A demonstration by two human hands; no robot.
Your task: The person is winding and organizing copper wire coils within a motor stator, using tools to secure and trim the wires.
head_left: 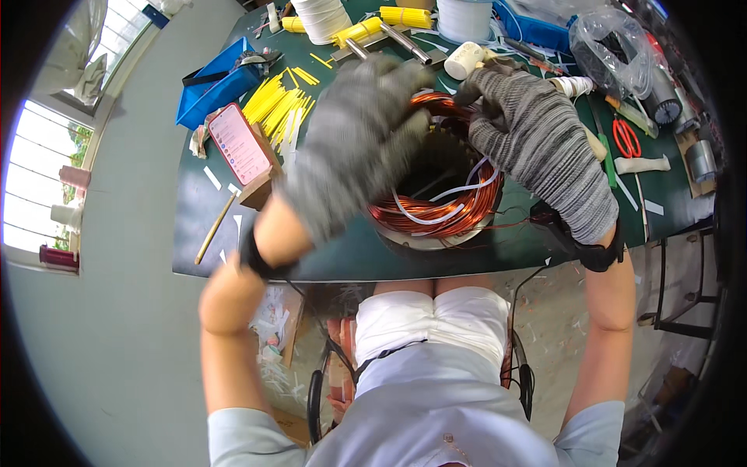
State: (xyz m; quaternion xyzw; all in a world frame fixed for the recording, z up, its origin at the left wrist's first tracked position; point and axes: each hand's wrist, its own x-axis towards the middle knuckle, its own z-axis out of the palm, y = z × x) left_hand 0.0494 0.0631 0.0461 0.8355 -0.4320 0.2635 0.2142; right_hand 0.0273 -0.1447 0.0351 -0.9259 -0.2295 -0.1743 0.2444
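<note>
A ring-shaped motor stator (430,242) with thick copper windings (475,208) rests near the table's front edge, in front of my body. White sleeving (454,191) runs along its coils, and loose copper wire ends stick out to the right. My left hand (354,144), in a grey knit glove, is smeared by motion over the stator's left far side; its grip is unclear. My right hand (525,128), gloved alike, has its fingers curled at the far right of the ring, close to the windings. What lies between those fingers is hidden.
A phone (237,145) leans on a wooden block at left, beside yellow strips (274,109) and a blue bin (218,82). White spools (320,19) stand at the back. Red-handled scissors (626,138), a green tool (604,152) and a plastic bag (611,43) lie right.
</note>
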